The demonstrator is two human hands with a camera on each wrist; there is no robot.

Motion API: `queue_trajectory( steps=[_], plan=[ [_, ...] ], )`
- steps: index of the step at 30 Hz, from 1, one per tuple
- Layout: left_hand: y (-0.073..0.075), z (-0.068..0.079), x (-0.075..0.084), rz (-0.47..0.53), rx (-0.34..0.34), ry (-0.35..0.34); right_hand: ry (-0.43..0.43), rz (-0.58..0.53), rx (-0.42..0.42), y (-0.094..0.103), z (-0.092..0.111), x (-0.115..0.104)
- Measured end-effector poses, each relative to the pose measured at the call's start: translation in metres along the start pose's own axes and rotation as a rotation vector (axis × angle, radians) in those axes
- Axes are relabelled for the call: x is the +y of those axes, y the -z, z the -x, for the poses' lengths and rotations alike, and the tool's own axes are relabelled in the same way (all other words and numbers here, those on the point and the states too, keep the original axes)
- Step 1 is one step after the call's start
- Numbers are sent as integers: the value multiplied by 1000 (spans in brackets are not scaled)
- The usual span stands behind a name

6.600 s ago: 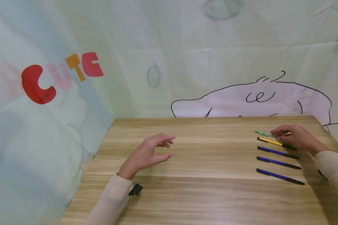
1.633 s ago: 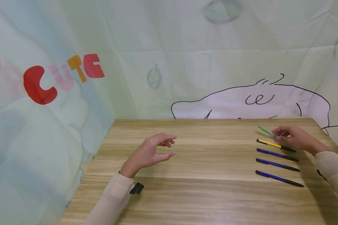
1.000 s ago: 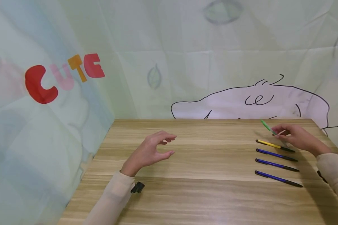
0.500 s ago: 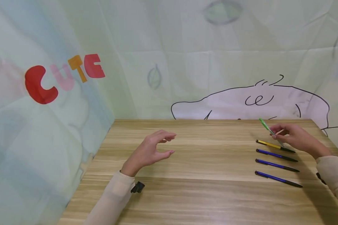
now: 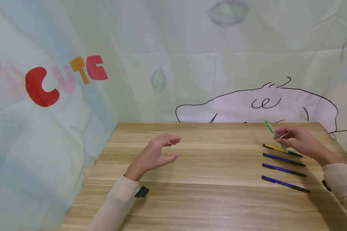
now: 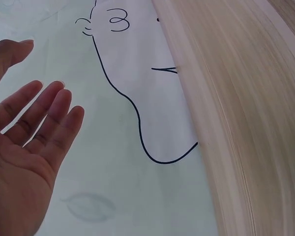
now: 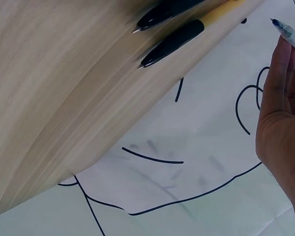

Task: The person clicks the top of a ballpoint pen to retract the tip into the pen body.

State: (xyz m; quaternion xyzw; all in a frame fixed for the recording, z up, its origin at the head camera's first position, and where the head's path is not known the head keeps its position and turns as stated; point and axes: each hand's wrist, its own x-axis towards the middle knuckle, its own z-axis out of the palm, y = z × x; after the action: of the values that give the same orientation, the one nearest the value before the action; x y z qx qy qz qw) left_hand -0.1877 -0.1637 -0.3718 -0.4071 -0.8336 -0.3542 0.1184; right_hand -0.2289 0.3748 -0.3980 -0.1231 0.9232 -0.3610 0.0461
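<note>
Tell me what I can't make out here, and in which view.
Green pen: head view, the right grip covers part of its barrel; right wrist view, the right edge cuts off its green end.
Yellow pen: right wrist view, the top edge cuts off its back end.
Nearest blue pen: head view, any lettering is too small to read.
Drawing: head view, the table hides its lower part.

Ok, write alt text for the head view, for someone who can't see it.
A right hand pinches a tilted green-and-clear pen near a yellow pen, the farthest in a row with three blue pens on a wooden table. A left hand hovers opposite, holding nothing.
</note>
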Motion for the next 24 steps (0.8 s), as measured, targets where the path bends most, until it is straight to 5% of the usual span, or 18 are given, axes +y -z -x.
queue_trajectory(
  steps=[24],
  plan=[
    [-8,-16,3,16,33,-41,58,-89,60,-20,2,-28]
  ],
)
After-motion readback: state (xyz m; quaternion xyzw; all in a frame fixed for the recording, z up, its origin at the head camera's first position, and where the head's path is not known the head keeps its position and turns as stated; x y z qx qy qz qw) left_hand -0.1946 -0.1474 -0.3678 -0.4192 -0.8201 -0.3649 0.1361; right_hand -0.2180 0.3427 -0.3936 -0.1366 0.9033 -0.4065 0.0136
